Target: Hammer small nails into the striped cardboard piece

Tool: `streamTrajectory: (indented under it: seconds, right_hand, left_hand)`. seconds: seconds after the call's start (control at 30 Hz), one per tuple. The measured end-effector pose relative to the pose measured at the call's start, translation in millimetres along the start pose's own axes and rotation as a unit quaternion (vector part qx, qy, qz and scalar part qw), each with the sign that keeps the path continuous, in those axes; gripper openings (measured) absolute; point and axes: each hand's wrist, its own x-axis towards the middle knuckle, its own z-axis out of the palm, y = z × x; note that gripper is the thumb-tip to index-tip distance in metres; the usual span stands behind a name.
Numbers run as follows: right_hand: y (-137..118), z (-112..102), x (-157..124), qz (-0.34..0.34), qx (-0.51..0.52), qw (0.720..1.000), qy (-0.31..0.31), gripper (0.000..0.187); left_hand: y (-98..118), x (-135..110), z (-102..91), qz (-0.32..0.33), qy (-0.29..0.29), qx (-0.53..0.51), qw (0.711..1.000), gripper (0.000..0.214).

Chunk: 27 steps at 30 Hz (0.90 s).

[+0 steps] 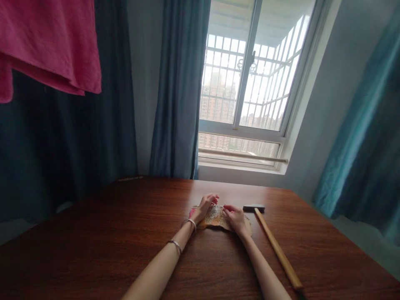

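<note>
A flat, pale tan piece with an uneven lower edge [215, 223] lies on the table; it has a speckled middle and a pink patch at its left. Thin upright bits like nails or pins stand along its far side, too small to make out surely. My left hand [206, 204], below two wrist bands, rests over its left part with the fingers bent together near the row. From the other side, my right hand [235, 216] pinches at the row's right end with thumb and forefinger. Whatever is between the fingers of either hand is too small to name.
A hammer [276, 248] with a long wooden handle lies right of my right forearm, its dark head pointing away. The brown wooden table [93, 250] reaches toward a barred window [243, 96]. Blue curtains [179, 91] hang around it, and a pink cloth [56, 46] hangs upper left.
</note>
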Motion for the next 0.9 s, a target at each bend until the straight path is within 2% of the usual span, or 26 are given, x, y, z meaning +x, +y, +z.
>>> streamTrajectory:
  seconds: [0.17, 0.5, 0.7, 0.9]
  right_hand:
    - [1.8, 0.4, 0.0, -0.006, -0.005, 1.0, 0.004, 0.019]
    - [5.2, 1.5, -1.5, -0.013, -0.021, 1.0, 0.005, 0.019]
    - [7.8, 1.8, -1.2, -0.014, -0.032, 0.999, 0.003, 0.019]
    - [5.2, 1.2, -1.9, -0.022, -0.059, 0.998, -0.006, 0.021]
  left_hand:
    - [4.1, 0.3, 1.0, 0.025, -0.053, 0.09, 0.994, 0.031]
    - [2.2, 0.4, 6.3, 0.034, -0.045, 0.132, 0.99, 0.021]
    - [-0.1, 0.8, 4.9, 0.061, -0.062, 0.155, 0.984, 0.024]
    - [-4.5, 4.1, 2.9, 0.056, -0.08, 0.182, 0.978, 0.027]
